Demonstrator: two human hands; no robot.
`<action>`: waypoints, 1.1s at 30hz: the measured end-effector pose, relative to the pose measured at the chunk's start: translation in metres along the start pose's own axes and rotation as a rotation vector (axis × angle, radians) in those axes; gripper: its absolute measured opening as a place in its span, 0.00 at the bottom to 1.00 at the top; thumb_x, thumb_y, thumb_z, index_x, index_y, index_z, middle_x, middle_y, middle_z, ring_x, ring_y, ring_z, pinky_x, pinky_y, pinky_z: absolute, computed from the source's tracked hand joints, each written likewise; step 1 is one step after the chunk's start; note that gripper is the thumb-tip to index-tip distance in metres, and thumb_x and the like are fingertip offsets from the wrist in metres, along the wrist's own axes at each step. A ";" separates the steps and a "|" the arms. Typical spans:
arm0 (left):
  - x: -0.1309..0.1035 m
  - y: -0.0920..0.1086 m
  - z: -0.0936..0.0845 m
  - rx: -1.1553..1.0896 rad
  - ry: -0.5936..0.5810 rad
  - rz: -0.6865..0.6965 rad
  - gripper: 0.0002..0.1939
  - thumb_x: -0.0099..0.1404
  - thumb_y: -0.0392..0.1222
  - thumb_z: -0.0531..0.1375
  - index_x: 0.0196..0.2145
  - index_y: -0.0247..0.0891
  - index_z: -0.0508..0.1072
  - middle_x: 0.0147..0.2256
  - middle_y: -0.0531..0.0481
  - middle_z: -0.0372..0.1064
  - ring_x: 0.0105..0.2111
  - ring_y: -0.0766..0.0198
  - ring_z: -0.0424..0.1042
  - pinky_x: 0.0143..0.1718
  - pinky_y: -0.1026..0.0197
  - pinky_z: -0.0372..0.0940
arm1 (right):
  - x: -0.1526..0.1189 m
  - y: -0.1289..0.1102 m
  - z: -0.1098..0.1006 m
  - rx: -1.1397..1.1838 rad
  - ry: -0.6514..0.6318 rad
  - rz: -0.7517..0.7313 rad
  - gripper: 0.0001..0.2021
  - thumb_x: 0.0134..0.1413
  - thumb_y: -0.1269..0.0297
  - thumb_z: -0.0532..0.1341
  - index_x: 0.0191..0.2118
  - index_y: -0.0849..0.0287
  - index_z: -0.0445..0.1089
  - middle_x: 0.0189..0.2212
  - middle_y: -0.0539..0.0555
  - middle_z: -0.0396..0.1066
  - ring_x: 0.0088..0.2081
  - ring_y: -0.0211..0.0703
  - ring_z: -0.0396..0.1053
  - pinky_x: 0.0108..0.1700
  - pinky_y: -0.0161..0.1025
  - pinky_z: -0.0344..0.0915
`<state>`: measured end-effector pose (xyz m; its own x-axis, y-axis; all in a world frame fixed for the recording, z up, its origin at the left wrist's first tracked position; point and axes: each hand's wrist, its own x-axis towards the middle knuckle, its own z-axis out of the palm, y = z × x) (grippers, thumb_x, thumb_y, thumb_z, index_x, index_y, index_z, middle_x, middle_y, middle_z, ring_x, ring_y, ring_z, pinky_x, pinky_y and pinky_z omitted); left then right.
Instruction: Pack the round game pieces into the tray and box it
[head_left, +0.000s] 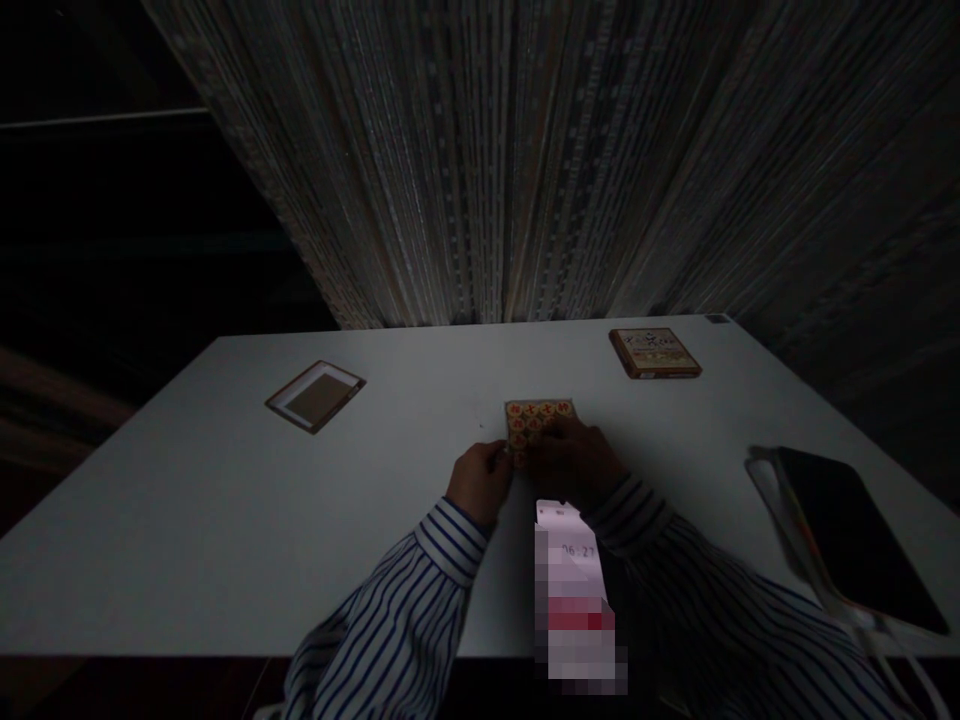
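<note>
A flat square pack of Chinese chess pieces (527,410) lies on the white table, its round discs marked in red and set in rows. At its lower left edge is my left hand (480,482), closed, with thumb and forefinger pinching the rim. My right hand (576,460) curls over the pack's right and lower part, fingers bent down onto it, covering several discs. In the dim light those fingertips are hard to see. Just below my hands a lit phone (568,550) shows a clock on its screen, partly blurred.
An open box part with a brown rim (315,396) lies at the left on the white table (187,520). A printed box (655,353) sits at the back right. A dark tablet-like case (855,530) rests at the right edge, beside a white cable (900,660). Behind hangs a string curtain (480,180).
</note>
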<state>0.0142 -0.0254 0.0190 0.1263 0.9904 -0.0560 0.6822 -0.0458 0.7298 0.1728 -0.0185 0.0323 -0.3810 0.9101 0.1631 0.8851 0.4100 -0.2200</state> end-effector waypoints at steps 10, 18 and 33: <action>-0.012 -0.015 -0.039 -0.145 0.171 -0.099 0.16 0.60 0.39 0.55 0.45 0.30 0.72 0.36 0.41 0.74 0.37 0.59 0.72 0.41 0.58 0.65 | 0.030 0.011 -0.054 0.065 0.105 -0.038 0.09 0.50 0.64 0.58 0.35 0.58 0.74 0.34 0.57 0.70 0.36 0.44 0.67 0.39 0.41 0.63; -0.021 -0.026 -0.057 -0.258 0.245 -0.077 0.15 0.58 0.40 0.56 0.41 0.31 0.74 0.30 0.43 0.73 0.30 0.61 0.71 0.36 0.59 0.65 | 0.027 0.011 -0.083 0.160 0.264 -0.078 0.10 0.50 0.63 0.56 0.32 0.60 0.74 0.30 0.55 0.71 0.30 0.41 0.68 0.36 0.41 0.65; -0.039 -0.028 -0.081 -0.375 0.302 -0.069 0.13 0.53 0.45 0.57 0.31 0.33 0.75 0.24 0.49 0.71 0.25 0.64 0.69 0.28 0.63 0.62 | 0.026 -0.006 -0.089 0.128 0.099 -0.052 0.11 0.50 0.63 0.55 0.35 0.59 0.73 0.31 0.54 0.73 0.32 0.42 0.70 0.35 0.38 0.64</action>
<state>-0.0679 -0.0518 0.0564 -0.1630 0.9855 0.0468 0.3676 0.0166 0.9298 0.1819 -0.0029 0.1238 -0.3920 0.8793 0.2704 0.8212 0.4669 -0.3279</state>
